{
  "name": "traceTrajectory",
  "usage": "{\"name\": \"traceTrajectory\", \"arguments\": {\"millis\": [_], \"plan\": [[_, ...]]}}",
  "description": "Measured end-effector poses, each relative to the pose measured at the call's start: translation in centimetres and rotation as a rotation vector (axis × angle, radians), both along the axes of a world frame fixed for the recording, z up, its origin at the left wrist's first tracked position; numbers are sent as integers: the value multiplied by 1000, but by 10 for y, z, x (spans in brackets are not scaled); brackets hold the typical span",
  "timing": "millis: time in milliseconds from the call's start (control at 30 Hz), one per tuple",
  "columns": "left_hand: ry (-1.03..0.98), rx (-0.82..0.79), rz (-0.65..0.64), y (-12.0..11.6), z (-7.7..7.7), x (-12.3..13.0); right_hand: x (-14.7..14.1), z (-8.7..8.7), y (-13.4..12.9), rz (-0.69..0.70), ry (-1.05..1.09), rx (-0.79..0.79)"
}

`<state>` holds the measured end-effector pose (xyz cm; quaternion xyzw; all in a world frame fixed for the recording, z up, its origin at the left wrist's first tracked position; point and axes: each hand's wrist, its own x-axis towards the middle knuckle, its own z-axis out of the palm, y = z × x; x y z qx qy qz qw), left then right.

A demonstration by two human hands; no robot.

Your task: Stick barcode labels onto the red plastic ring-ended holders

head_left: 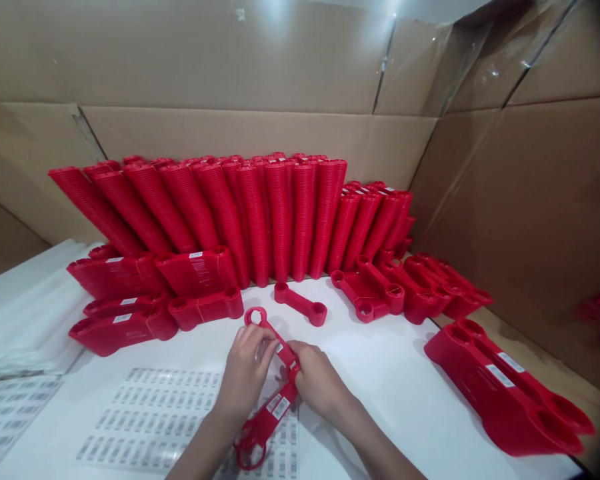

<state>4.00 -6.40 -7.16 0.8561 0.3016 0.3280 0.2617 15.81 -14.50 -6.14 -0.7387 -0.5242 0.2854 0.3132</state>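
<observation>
My left hand (pixel 247 367) bends its thumb and fingers together at the upper end of a red plastic bar with ring ends (pixel 267 319), beside a small white label. Gripping the near end of that bar is my right hand (pixel 317 377), its fingers wrapped around it. Below both hands lie more red bars (pixel 267 425), bearing white barcode labels (pixel 278 405). Whether these join the upper bar is hidden by the right hand. Underneath is a sheet of printed labels (pixel 150 417). A single red bar (pixel 300 304) lies just beyond the hands.
Tall stacks of red bars (pixel 280 220) line the back against cardboard walls (pixel 230 60). Shorter bundles stand at left (pixel 125 327), back right (pixel 370 290) and right (pixel 500 387). Clear plastic bags (pixel 25 320) and another label sheet (pixel 15 413) lie at far left on the white table (pixel 390 400).
</observation>
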Motion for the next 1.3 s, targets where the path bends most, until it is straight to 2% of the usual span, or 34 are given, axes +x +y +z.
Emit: {"name": "traceTrajectory", "arguments": {"millis": [133,233,333,400,500,633,733,800,933,1067,1167,1300], "plan": [[31,283,45,2,-10,0,-2,-1,-1,17,30,30],[-29,317,156,8,-11,-3,-4,-2,-1,27,38,36],[-149,168,278,12,-5,-7,-5,-1,-2,44,53,45],[-218,41,308,13,1,-9,-6,0,-3,50,69,49],[-346,-161,292,13,5,-10,-5,2,-3,53,55,67],[-481,-422,264,17,3,-10,-2,1,-2,68,1,70],[-519,-469,225,18,1,-15,2,3,-2,39,11,97],[-437,-395,196,16,1,-19,6,7,-1,5,14,119],[-3,-194,42,8,4,-24,11,13,-1,-33,-27,104],[388,-176,-25,8,-1,-27,9,11,-2,34,-51,56],[520,-135,-83,13,-11,-31,7,5,-2,73,-68,-9],[579,-152,-170,14,-18,-34,8,1,-3,77,-86,-41]]}}
